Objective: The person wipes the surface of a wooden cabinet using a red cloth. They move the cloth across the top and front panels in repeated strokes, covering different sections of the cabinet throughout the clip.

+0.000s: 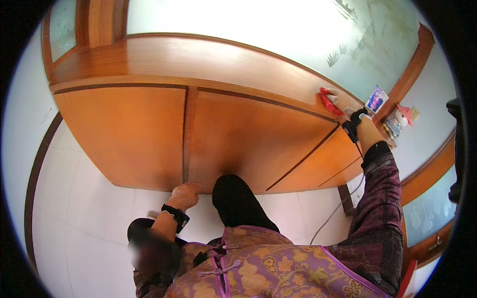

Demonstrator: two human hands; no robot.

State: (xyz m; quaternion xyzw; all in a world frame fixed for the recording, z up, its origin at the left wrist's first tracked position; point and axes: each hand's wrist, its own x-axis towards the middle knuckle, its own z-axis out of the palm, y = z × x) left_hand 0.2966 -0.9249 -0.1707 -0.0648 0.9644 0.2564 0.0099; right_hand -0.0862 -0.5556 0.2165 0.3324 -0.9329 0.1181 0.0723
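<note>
My right hand (343,102), in a clear glove, is on a red cloth (329,101) that lies on the wooden cabinet top (208,61) near its right end. Its fingers press over the cloth, partly hiding it. My left hand (185,196), also in a thin clear glove, hangs low in front of the cabinet doors (149,138), its fingers curled; nothing shows in it. Both wrists wear black straps with a small device.
A photo (376,99) leans at the cabinet top's right end, beside a figurine with a pink hat (398,120). Behind the top rises a frosted glass panel (298,41). A dark cable (335,210) hangs below my right arm to the tiled floor (93,223).
</note>
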